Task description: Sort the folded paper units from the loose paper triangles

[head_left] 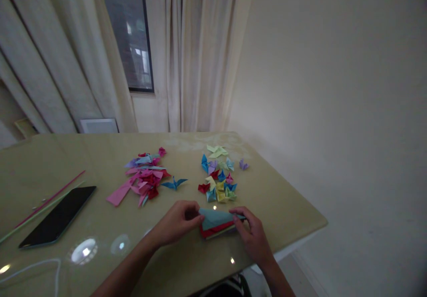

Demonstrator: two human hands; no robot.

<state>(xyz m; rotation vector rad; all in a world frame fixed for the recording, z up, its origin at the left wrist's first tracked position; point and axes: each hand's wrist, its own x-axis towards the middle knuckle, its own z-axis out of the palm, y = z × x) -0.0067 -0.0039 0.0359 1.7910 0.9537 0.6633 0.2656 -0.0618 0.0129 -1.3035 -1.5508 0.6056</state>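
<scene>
A light blue sheet of folded paper [215,218] is held between my two hands, just above the table's front part. My left hand [182,220] pinches its left end, fingers closed. At its right end, my right hand [249,231] grips the paper between thumb and fingers. Under the blue paper lies red paper [213,231], with a paler sheet edge below it. Beyond my hands sits a group of small folded paper pieces [220,192] in several colours. A blue origami crane [174,184] rests on the table past my left hand.
A heap of pink and other coloured paper figures [147,179] lies left of centre. Farther left are a black tablet [60,217], thin pink and green strips [50,200] and a white cable [58,266]. The glossy table [283,208] ends near the wall at right.
</scene>
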